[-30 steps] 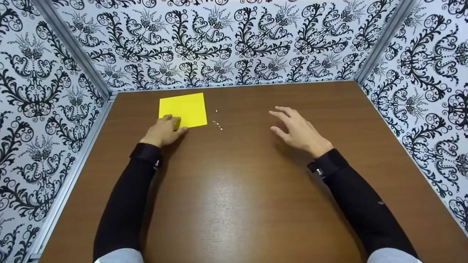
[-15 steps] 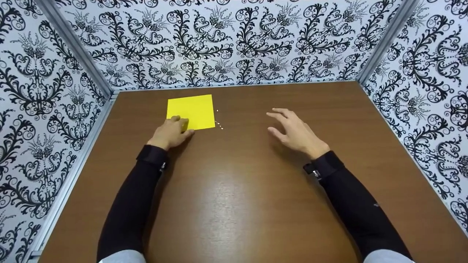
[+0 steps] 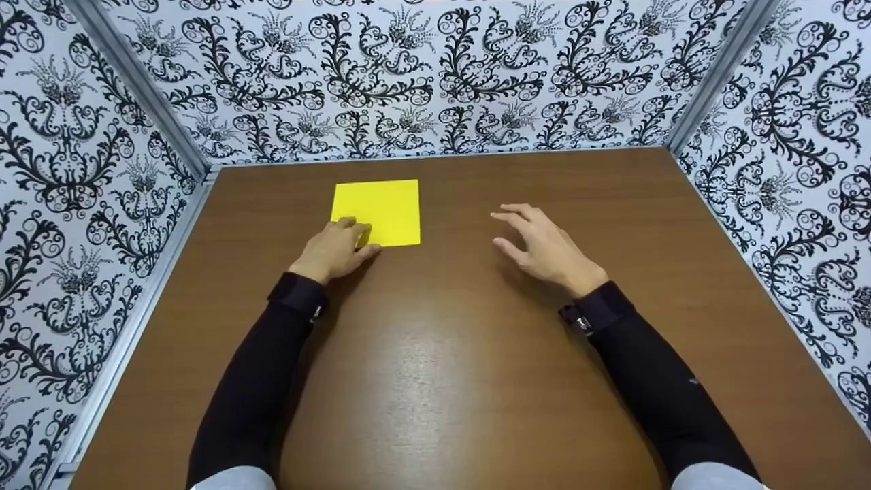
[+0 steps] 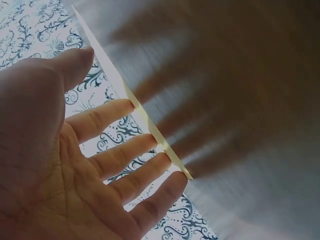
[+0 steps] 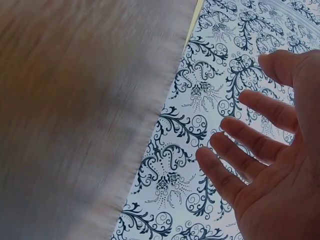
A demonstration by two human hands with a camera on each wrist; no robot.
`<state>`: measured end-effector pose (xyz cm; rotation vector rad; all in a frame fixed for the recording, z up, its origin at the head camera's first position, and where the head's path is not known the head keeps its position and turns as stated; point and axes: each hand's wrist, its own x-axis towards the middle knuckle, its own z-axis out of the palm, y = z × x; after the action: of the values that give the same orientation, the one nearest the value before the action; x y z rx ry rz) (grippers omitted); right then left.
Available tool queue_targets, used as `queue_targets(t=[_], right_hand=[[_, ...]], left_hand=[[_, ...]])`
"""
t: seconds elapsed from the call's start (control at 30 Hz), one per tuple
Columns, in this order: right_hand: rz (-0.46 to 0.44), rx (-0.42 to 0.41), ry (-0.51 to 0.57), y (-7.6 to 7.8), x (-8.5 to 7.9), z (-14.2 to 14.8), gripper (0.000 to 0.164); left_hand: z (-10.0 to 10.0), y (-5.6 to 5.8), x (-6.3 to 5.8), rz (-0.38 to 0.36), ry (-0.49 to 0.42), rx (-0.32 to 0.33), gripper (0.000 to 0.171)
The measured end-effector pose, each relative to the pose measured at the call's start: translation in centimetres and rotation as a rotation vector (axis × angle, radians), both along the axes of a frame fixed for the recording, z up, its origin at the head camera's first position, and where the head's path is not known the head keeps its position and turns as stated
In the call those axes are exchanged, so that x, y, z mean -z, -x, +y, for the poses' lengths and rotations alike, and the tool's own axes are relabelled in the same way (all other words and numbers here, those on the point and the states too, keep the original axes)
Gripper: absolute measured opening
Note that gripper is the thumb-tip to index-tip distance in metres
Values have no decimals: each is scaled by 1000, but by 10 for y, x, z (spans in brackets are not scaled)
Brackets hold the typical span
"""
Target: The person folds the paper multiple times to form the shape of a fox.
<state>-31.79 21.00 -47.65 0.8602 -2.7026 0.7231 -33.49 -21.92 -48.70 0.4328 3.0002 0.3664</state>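
Observation:
A square yellow sheet (image 3: 381, 207) lies flat on the brown table, left of the middle and toward the back. On its near left corner rest the fingertips of my left hand (image 3: 335, 250), thumb spread along the near edge. The left wrist view shows the sheet (image 4: 107, 65) edge-on, with the fairly straight fingers of the left hand (image 4: 115, 170) touching it. Over the table to the right, my right hand (image 3: 544, 248) holds nothing, its fingers loosely extended. In the right wrist view the right hand (image 5: 260, 145) has its fingers spread apart.
The brown wooden table (image 3: 435, 354) is bounded by white walls (image 3: 435, 82) with a black floral pattern. Grey metal frame posts (image 3: 146, 88) stand at the back corners.
My left hand has slid the yellow sheet to the right across the table, over the small white specks seen earlier, which no longer show. My right hand has shifted slightly left.

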Motion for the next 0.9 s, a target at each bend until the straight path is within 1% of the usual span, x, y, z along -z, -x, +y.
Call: queue_targets(t=[0.1,0.33,0.5,0.63,0.77,0.9], right_hand=[[-6,0,-5,-1,1,-1,53],[-19,-15,-17,-2,3,-8,54],[-20,-30,-25,-2,5,-11,50],[-27,-44,-23,-3,6,-14,47],[-38,-63,-17,-5,7,-17,46],[-35,-79,-14,-6,7,-20,44]], left_hand=[[5,-1,0,-4,0,14,67],[17,-3,0,-11,-8,22,67],[30,-4,0,-26,-13,37,68],[41,-8,-1,-35,-20,55,68],[52,-11,-1,-26,-21,86,66],[64,-13,-2,0,-34,119,64]])
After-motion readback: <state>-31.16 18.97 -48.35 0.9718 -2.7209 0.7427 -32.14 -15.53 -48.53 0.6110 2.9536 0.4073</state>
